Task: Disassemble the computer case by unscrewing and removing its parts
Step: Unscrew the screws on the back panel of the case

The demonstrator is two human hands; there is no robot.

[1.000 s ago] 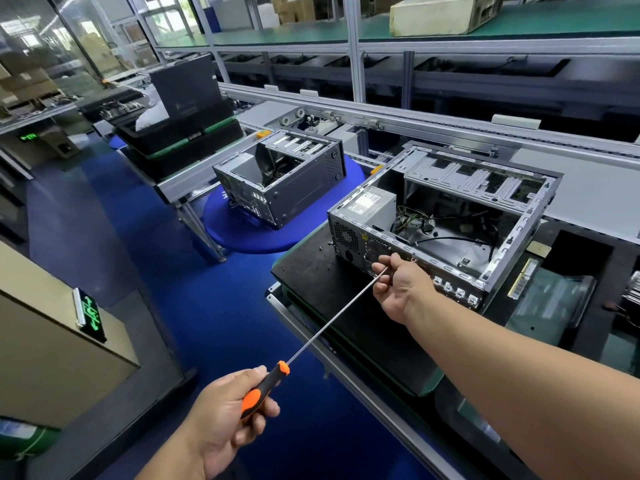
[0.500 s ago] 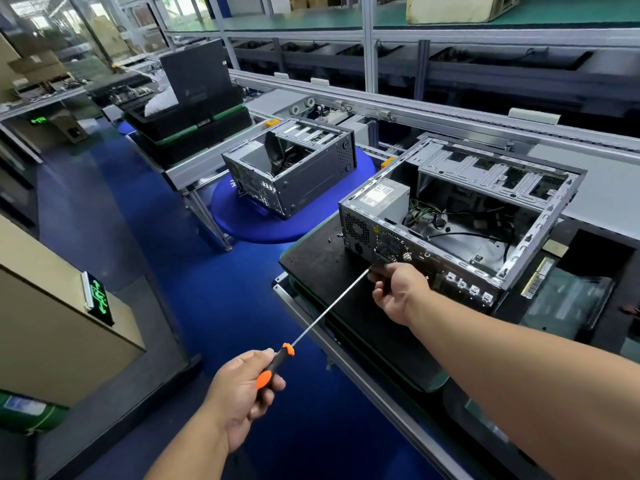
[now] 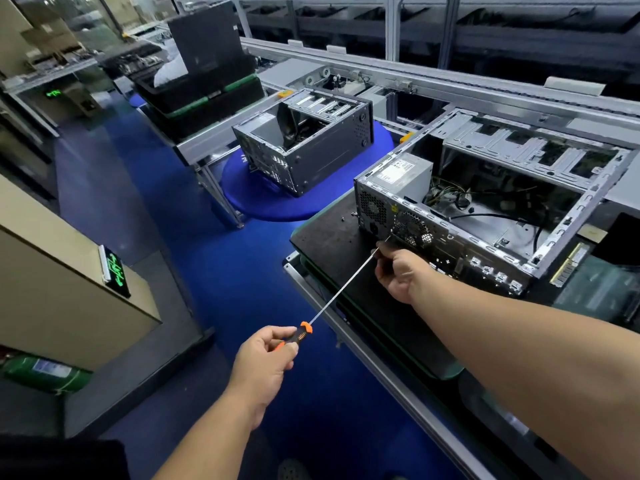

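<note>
The computer case [image 3: 485, 216] lay open on the black mat of the worktop [image 3: 332, 244], its back panel facing me and the power supply [image 3: 405, 174] sitting in the corner of the case nearest the fan grille. My left hand [image 3: 266, 362] was curled round the orange-and-black handle of one long screwdriver [image 3: 341, 289], and my right hand [image 3: 401, 271] pinched the thin shaft close to the case, guiding the tip to the back panel just below the fan grille; I could not make out the screw itself. I judged the case to be stiff sheet metal, fairly heavy, with thin edges that might bite, so I would take hold of it by the folded frame rails along the open side rather than by the perforated panel. The loose cables [image 3: 460, 199] inside looked soft and easy to snag. The long shaft seemed likely to wander, hence the steadying pinch. Two small screws [image 3: 348, 216] lay on the mat just beside the case's near corner, light and quick to roll. Counting: two cases in sight, mine and a second case [image 3: 304, 147] on a blue round stand [image 3: 263, 202] beyond the first; one screwdriver; one power supply.
</note>
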